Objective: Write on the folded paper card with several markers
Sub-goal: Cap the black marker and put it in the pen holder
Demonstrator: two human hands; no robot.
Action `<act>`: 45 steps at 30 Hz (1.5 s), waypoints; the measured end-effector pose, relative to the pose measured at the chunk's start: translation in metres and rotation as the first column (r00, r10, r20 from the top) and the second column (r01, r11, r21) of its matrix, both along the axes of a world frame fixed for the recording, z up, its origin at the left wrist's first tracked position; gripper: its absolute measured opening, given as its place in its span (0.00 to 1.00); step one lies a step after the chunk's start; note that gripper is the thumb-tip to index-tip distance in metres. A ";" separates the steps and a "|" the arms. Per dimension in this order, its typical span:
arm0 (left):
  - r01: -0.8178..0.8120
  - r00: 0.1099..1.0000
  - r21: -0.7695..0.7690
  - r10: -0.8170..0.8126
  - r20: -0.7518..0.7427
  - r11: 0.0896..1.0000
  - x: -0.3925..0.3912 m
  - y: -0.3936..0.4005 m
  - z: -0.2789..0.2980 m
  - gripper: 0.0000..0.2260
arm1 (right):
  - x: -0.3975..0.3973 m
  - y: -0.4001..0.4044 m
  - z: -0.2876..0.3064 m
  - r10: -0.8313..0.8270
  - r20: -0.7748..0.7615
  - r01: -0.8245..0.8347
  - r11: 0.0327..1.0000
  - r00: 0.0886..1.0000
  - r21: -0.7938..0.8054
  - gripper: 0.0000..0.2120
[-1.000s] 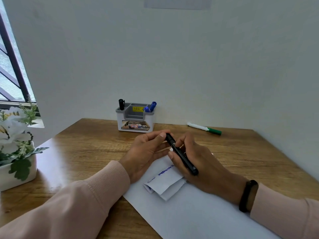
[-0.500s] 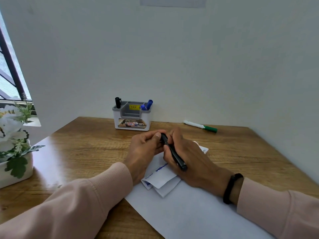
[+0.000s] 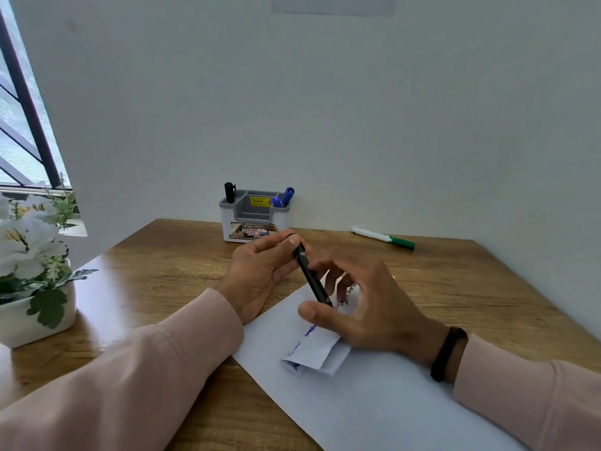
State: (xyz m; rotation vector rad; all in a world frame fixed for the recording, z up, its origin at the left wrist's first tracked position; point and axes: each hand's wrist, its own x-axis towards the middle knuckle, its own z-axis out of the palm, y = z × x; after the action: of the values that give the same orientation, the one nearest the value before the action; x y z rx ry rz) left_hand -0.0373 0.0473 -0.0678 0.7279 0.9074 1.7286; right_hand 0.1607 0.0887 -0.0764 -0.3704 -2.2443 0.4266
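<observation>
Slanting from upper-left to lower-right, black marker pinched by both hands' fingers.

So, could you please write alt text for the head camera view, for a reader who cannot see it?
Two hands hold a black marker above a folded paper card with blue writing: the left hand pinches its upper end, the right hand its lower end. The card lies on a white sheet on a wooden desk, with a marker holder and a green marker behind.

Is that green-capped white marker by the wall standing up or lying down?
Lying down. The green-capped white marker rests flat on the wooden table, cap on, outside the grey pen holder.
</observation>
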 end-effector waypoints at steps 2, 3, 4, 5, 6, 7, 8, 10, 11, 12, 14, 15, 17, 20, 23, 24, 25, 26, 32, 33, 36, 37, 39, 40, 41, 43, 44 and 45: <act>-0.014 0.999 0.014 0.014 -0.035 1.000 0.000 0.000 0.000 0.12 | 0.000 -0.002 0.004 0.013 -0.044 -0.019 0.990 0.999 -0.140 0.17; -0.020 0.997 0.019 0.021 -0.074 1.000 0.002 0.001 0.000 0.12 | -0.002 -0.001 0.006 -0.026 -0.072 0.010 0.976 0.997 -0.219 0.15; -0.025 0.992 0.029 0.029 -0.124 0.999 0.004 0.002 0.000 0.13 | -0.004 0.002 0.008 -0.079 -0.088 0.049 0.952 0.993 -0.301 0.13; -0.027 0.984 0.042 0.034 -0.173 0.999 0.006 0.002 0.000 0.14 | -0.006 0.006 0.009 -0.116 -0.086 0.075 0.922 0.990 -0.379 0.10; -0.021 0.977 0.056 0.033 -0.210 0.998 0.008 0.002 0.000 0.14 | -0.007 0.010 0.010 -0.122 -0.071 0.076 0.885 0.990 -0.460 0.09; -0.010 0.972 0.066 0.025 -0.234 0.998 0.009 0.001 0.001 0.15 | -0.007 0.013 0.010 -0.100 -0.058 0.054 0.840 0.993 -0.540 0.09; 0.000 0.966 0.067 0.017 -0.257 0.998 0.010 0.000 0.002 0.16 | -0.007 0.016 0.011 -0.070 -0.055 0.022 0.791 0.996 -0.611 0.11; -0.022 0.913 0.047 0.040 -0.406 0.999 0.010 -0.002 0.005 0.19 | -0.006 0.020 0.014 -0.035 -0.086 -0.038 0.696 0.996 -0.718 0.20; -0.071 0.824 0.037 0.080 -0.561 0.997 0.008 -0.005 0.007 0.22 | -0.006 0.021 0.015 -0.040 -0.113 -0.060 0.649 0.993 -0.759 0.26; -0.116 0.690 0.041 0.111 -0.715 0.992 0.005 -0.008 0.008 0.25 | -0.007 0.023 0.016 -0.056 -0.141 -0.079 0.605 0.988 -0.792 0.31; -0.109 0.440 0.027 0.072 -0.895 0.994 0.002 -0.015 0.010 0.29 | -0.006 0.026 0.017 -0.106 -0.212 -0.126 0.525 0.972 -0.842 0.37; -0.077 0.381 -0.019 0.011 -0.925 0.997 0.001 -0.019 0.011 0.30 | -0.005 0.028 0.018 -0.136 -0.254 -0.159 0.486 0.958 -0.859 0.39; -0.009 0.294 -0.122 -0.114 -0.949 0.993 -0.001 -0.025 0.012 0.35 | -0.003 0.032 0.020 -0.188 -0.333 -0.228 0.426 0.924 -0.875 0.39; 0.048 0.117 -0.235 -0.239 -0.964 0.971 -0.005 -0.030 0.014 0.39 | -0.004 0.038 0.024 -0.264 -0.423 -0.304 0.392 0.867 -0.868 0.34; 0.065 -0.010 -0.334 -0.334 -0.943 0.940 -0.006 -0.034 0.017 0.36 | -0.011 0.042 0.035 -0.327 -0.464 -0.317 0.413 0.823 -0.854 0.30; 0.069 -0.028 -0.348 -0.347 -0.938 0.935 -0.007 -0.035 0.018 0.36 | -0.015 0.042 0.041 -0.336 -0.473 -0.312 0.433 0.815 -0.845 0.30; 0.078 -0.032 -0.351 -0.350 -0.936 0.933 -0.007 -0.035 0.020 0.35 | -0.021 0.042 0.047 -0.339 -0.481 -0.304 0.459 0.809 -0.835 0.29; 0.092 -0.025 -0.343 -0.343 -0.939 0.935 -0.008 -0.036 0.022 0.33 | -0.029 0.042 0.053 -0.339 -0.489 -0.293 0.489 0.804 -0.821 0.28; 0.175 0.025 -0.264 -0.272 -0.962 0.949 0.003 -0.043 0.027 0.28 | -0.093 0.042 0.097 -0.275 -0.524 -0.142 0.769 0.806 -0.623 0.24; 0.176 -0.007 -0.282 -0.285 -0.959 0.943 0.005 -0.044 0.027 0.29 | -0.104 0.043 0.103 -0.262 -0.513 -0.102 0.811 0.818 -0.576 0.23; 0.181 -0.084 -0.288 -0.277 -0.957 0.940 0.009 -0.046 0.028 0.34 | -0.133 0.048 0.112 -0.259 -0.438 0.044 0.895 0.861 -0.443 0.17; 0.184 -0.132 -0.267 -0.246 -0.960 0.946 0.009 -0.046 0.027 0.35 | -0.141 0.050 0.113 -0.270 -0.410 0.090 0.908 0.871 -0.409 0.16; 0.188 -0.236 -0.255 -0.208 -0.949 0.948 0.009 -0.047 0.025 0.34 | -0.157 0.054 0.112 -0.292 -0.364 0.157 0.921 0.885 -0.358 0.14; 0.190 -0.261 -0.269 -0.216 -0.941 0.944 0.010 -0.046 0.024 0.34 | -0.163 0.055 0.111 -0.300 -0.346 0.179 0.923 0.889 -0.342 0.14; 0.189 -0.274 -0.288 -0.231 -0.934 0.939 0.010 -0.046 0.023 0.32 | -0.169 0.056 0.109 -0.307 -0.330 0.196 0.924 0.893 -0.328 0.14; 0.186 -0.286 -0.316 -0.256 -0.923 0.931 0.009 -0.045 0.025 0.30 | -0.179 0.059 0.106 -0.321 -0.293 0.238 0.928 0.901 -0.286 0.14; 0.185 -0.285 -0.323 -0.264 -0.921 0.928 0.008 -0.044 0.026 0.30 | -0.183 0.060 0.104 -0.328 -0.270 0.259 0.930 0.905 -0.263 0.14; 0.184 -0.279 -0.327 -0.270 -0.922 0.927 0.006 -0.044 0.026 0.29 | -0.186 0.061 0.102 -0.331 -0.246 0.272 0.931 0.911 -0.244 0.14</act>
State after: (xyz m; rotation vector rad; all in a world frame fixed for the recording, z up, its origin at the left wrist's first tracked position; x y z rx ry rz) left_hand -0.0310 0.0031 -0.0416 2.2775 1.6633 0.2558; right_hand -0.0258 0.1496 0.0258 -0.7100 -1.8286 0.5103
